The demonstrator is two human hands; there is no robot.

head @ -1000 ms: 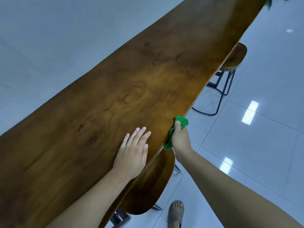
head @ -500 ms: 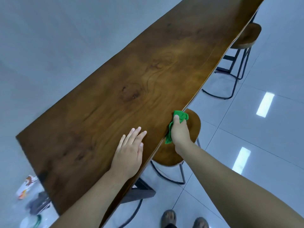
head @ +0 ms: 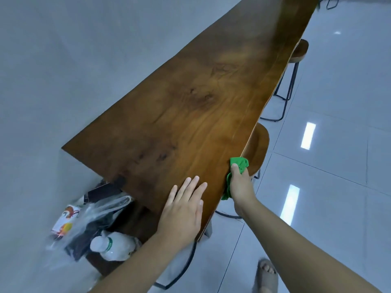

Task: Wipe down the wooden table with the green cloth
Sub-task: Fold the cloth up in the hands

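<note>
Head view, looking down along a long dark-brown wooden bench [head: 190, 115] with visible grain and knots. Its long axis runs from the lower left to the upper right of the picture, the near end cut square, the far end narrowing out of view.

Right hand [head: 241, 187]: grip closed around a crumpled bright green cloth [head: 239, 163], thumb on top pressing the cloth against the bench's right-hand edge, fingers curled under and out of sight. One bunch of the cloth shows ahead of the thumb at the edge, and a tail hangs below the heel of the hand against the bench side.

Left hand [head: 184, 208]: holds nothing; palm flat on the bench top near the right edge, fingers straight and slightly spread, pointing up the length of the bench. It sits just beside the right hand, not touching it.

Under the bench's right edge, a round wooden stool seat on a black metal frame [head: 257, 146] is tucked just past the cloth; a second like stool [head: 299, 52] stands further along. Glossy pale floor tiles [head: 338, 144] reflect ceiling lights.

By the near end on the floor: a clear plastic bag [head: 99, 214] with a white, red and orange packet inside and a clear plastic bottle with a green-edged label [head: 114, 246]. No writing legible; too blurred. A foot in a grey sandal [head: 266, 278] shows at the bottom.
</note>
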